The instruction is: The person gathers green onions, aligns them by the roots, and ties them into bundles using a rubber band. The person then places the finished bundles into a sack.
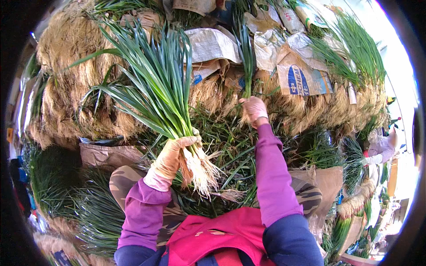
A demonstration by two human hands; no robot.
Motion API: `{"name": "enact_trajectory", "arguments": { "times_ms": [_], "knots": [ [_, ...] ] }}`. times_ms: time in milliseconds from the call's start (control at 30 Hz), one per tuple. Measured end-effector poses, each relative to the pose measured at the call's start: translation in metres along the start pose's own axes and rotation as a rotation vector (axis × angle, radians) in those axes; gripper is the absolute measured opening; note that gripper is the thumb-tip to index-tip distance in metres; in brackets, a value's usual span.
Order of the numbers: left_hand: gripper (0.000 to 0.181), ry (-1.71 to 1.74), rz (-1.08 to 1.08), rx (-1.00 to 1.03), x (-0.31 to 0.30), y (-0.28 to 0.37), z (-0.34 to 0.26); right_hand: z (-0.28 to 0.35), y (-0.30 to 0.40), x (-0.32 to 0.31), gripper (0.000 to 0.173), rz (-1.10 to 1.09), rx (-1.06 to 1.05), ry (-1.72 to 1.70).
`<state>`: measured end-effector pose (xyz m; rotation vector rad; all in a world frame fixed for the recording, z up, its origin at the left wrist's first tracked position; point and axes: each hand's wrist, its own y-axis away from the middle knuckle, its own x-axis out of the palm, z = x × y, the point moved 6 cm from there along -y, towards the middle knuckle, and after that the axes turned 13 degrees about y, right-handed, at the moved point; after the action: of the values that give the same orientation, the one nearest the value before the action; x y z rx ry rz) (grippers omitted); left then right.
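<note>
My left hand (178,154), in a pale glove, grips a bunch of leafy green onions (163,96) around the white bases. Their long leaves fan up and away, and pale roots (201,166) hang below the fist. My right hand (254,108), also gloved, is closed around the lower end of a thinner green onion stalk or small bundle (246,53), at the edge of the stacked onions. Its leaves stretch up between woven sacks (213,45). Loose leaf trimmings (223,139) lie between and below my hands.
A tall pile of rooty onions (73,66) rises at the left. A printed sack (299,74) covers part of the stack ahead. More green leaves (100,206) lie at the lower left. At the far right a person (382,148) handles onions.
</note>
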<state>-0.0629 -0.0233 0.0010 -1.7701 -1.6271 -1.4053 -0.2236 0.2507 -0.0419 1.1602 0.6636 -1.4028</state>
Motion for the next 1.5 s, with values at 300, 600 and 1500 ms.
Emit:
{"name": "enact_trajectory", "arguments": {
  "times_ms": [300,600,1500],
  "knots": [
    [0.034,-0.123,0.123,-0.164,0.003,-0.003,0.031,0.073,0.208,-0.027,0.016,-0.592,-0.779,0.247],
    [0.031,0.067,0.201,-0.275,-0.014,0.013,0.041,0.003,0.148,0.075,0.031,0.102,-0.521,-0.202],
    [0.037,-0.271,0.319,0.27,0.045,0.161,-0.112,0.043,0.176,-0.002,0.013,-0.479,-0.823,0.595]
  ]
}}
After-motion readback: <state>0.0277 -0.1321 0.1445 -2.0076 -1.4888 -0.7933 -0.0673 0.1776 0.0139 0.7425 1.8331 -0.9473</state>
